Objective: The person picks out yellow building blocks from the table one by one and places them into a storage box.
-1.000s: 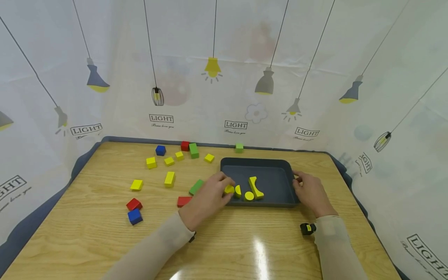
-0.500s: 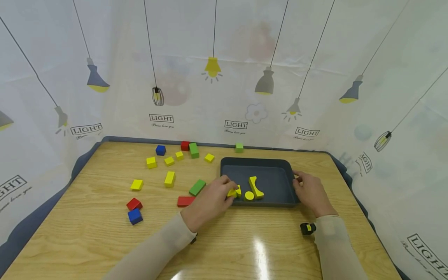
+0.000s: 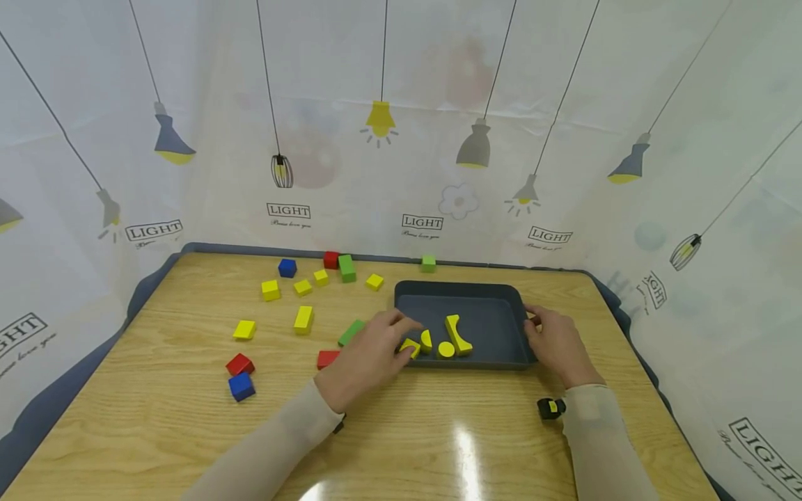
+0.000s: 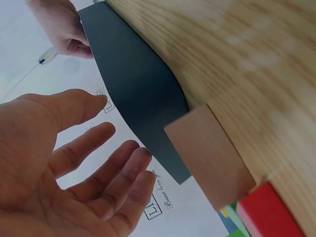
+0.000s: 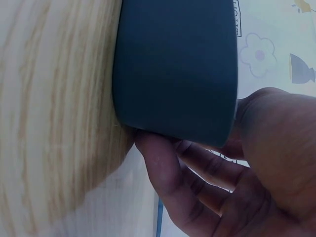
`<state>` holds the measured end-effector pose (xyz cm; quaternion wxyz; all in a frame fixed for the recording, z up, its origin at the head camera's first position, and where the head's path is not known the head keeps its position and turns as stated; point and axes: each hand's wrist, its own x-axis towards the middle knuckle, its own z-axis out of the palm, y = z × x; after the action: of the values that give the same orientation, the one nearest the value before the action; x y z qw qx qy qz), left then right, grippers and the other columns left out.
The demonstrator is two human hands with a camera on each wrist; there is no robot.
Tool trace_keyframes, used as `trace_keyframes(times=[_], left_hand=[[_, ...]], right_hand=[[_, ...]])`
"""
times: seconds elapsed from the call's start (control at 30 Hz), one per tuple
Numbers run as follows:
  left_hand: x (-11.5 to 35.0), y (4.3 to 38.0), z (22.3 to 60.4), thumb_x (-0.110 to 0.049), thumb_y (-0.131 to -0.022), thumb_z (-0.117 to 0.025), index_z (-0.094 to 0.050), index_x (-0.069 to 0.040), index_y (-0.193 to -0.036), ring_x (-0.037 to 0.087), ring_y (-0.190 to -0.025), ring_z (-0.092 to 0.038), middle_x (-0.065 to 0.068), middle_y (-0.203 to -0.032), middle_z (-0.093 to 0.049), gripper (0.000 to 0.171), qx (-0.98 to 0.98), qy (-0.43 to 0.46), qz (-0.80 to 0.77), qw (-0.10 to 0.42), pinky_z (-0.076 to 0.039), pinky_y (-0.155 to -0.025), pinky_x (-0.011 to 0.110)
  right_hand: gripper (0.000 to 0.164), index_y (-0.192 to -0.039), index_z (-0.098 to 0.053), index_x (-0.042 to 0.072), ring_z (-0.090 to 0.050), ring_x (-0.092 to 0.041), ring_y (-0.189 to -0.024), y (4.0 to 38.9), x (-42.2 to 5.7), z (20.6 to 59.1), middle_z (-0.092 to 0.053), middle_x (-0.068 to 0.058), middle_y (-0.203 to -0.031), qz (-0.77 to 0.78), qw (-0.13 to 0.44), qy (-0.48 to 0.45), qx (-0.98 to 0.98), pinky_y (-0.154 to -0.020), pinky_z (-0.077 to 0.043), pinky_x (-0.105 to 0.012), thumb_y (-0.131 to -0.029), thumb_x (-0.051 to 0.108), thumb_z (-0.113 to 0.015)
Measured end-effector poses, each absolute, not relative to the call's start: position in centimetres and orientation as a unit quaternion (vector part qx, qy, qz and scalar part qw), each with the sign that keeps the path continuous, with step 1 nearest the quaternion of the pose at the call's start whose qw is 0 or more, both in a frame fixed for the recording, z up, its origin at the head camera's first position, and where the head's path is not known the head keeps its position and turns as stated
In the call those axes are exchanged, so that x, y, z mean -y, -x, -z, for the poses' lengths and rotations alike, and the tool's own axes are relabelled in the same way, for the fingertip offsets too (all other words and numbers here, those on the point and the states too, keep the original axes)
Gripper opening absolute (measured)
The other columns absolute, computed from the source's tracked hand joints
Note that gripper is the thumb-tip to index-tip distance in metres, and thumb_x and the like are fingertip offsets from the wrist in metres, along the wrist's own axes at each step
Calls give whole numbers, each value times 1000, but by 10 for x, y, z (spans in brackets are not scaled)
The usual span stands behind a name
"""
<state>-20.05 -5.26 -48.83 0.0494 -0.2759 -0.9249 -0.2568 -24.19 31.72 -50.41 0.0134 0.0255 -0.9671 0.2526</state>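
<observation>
A dark grey tray (image 3: 495,323) sits on the table in the head view. Inside it lie a yellow notched block (image 3: 410,346), a yellow half-round (image 3: 426,341), a yellow cylinder (image 3: 446,350) and a long yellow block with a curved cut-out (image 3: 457,335). My left hand (image 3: 370,355) hovers over the tray's left end, its thumb and fingers spread apart with nothing between them; the left wrist view shows the bare palm. At the tray's right end my right hand (image 3: 560,348) grips the wall, the thumb partly hidden behind it in the right wrist view.
Left of the tray are a red block (image 3: 328,359), a green block (image 3: 351,332) and several scattered yellow, red, blue and green blocks. A brown block (image 4: 212,158) shows beside the tray in the left wrist view. A light green cube (image 3: 429,264) stands behind the tray.
My left hand moved the yellow notched block slightly right toward the half-round, then let go of it near the tray's left wall and drew back a little. The right hand stays put.
</observation>
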Motion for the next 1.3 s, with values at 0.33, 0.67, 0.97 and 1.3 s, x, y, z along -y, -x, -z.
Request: trace_keyframes(times=[0.33, 0.67, 0.97, 1.3], left_hand=[[73, 205, 488, -20, -107, -88, -81, -13, -144, 28, -124, -75, 11, -141, -76, 39, 939, 251, 219, 85, -69, -107, 46], [106, 210, 488, -19, -106, -89, -80, -13, -144, 32, -126, -73, 11, -141, -76, 40, 950, 200, 223, 83, -66, -110, 53], [144, 214, 492, -19, -104, -90, -79, -10, -146, 40, -131, -73, 19, -145, -74, 44, 963, 160, 197, 95, -67, -106, 60], [181, 211, 488, -22, -109, -83, -73, -4, -153, 51, -141, -66, 28, -155, -67, 48, 976, 83, 193, 61, -61, -112, 72]], right_hand=[[47, -162, -62, -7, -62, -19, -67, 242, -317, 504, -79, -35, -132, -250, 14, -26, 968, -58, -49, -34, -119, 11, -59], [47, -163, -61, -7, -64, -19, -68, 243, -317, 503, -79, -35, -132, -253, 10, -24, 967, -59, -51, -35, -119, 11, -58], [48, -163, -60, -7, -65, -20, -70, 242, -318, 503, -79, -36, -133, -252, 6, -24, 967, -60, -52, -35, -120, 12, -58], [47, -163, -61, -7, -62, -19, -64, 244, -319, 506, -79, -35, -132, -248, 12, -24, 968, -57, -50, -32, -119, 11, -57]])
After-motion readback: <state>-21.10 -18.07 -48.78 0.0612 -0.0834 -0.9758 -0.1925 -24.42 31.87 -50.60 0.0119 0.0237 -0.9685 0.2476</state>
